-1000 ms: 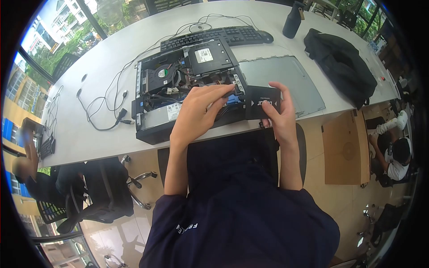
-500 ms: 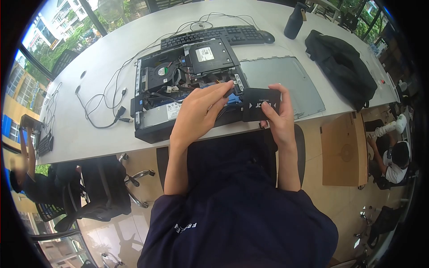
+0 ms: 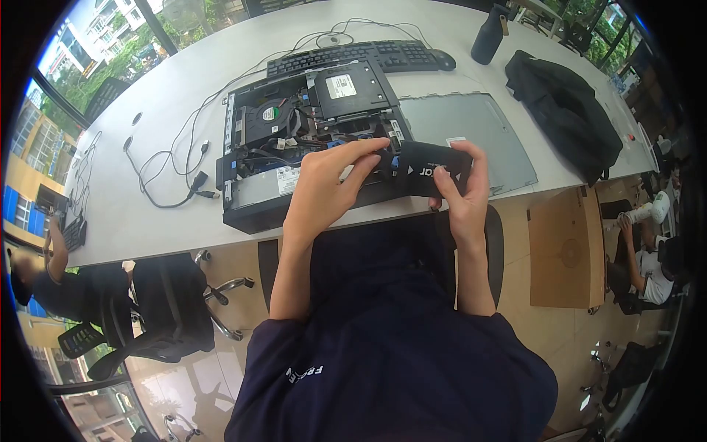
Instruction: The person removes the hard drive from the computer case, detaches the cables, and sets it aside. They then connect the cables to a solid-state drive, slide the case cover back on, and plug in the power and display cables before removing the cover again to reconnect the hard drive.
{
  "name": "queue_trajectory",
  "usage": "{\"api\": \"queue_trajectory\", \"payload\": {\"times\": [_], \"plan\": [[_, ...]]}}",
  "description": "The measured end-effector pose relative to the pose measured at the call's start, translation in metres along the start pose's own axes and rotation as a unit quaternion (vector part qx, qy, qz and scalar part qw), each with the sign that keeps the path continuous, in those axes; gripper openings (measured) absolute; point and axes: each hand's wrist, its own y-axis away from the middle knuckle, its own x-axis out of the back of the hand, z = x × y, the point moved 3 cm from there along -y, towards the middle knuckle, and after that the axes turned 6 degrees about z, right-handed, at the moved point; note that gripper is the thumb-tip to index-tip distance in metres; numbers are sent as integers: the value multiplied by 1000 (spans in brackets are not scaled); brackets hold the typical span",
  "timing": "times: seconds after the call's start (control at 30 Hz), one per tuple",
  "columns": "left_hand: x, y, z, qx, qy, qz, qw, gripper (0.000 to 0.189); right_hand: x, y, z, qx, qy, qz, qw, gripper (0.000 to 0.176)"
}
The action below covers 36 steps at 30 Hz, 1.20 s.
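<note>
My right hand (image 3: 465, 190) grips a flat black solid-state drive (image 3: 427, 169) by its right end, thumb across its printed face. The white lettering on the drive is upside down to me. My left hand (image 3: 328, 180) is pinched at the drive's left end; a dark piece by the fingertips is too hidden to name. Both hands are over the front edge of an opened black desktop computer (image 3: 254, 216). Inside the case show a fan (image 3: 271, 114), a labelled drive bay (image 3: 346, 87) and loose internal cables.
Behind the case lie a keyboard (image 3: 390, 55) and a mouse (image 3: 443, 60). A grey metal side panel (image 3: 490, 132), a bottle (image 3: 488, 37) and a black bag (image 3: 563, 110) are to the right. Cables (image 3: 166, 173) lie left. Other people sit at both sides, near a cardboard box (image 3: 563, 250).
The drive has tilted and shifted slightly right, with my right hand still around it. My left fingertips have moved a little right, and a gap shows between thumb and fingers.
</note>
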Motion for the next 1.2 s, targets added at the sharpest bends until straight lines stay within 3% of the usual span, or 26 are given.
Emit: {"api": "queue_trajectory", "payload": {"times": [0.17, 0.67, 0.97, 1.2], "plan": [[0, -2, -1, 3, 25, 61, 998, 22, -5, 8, -7, 20, 16, 6, 1000, 42], [-1, 1, 2, -14, 25, 87, 996, 24, -17, 17, -2, 61, 31, 28, 997, 42], [-6, 4, 2, -66, -5, 102, 993, 19, -13, 13, 0, 23, 27, 23, 999, 41], [-6, 5, 0, -54, 6, 105, 993, 17, -13, 11, 1, 32, 23, 17, 999, 41]]}}
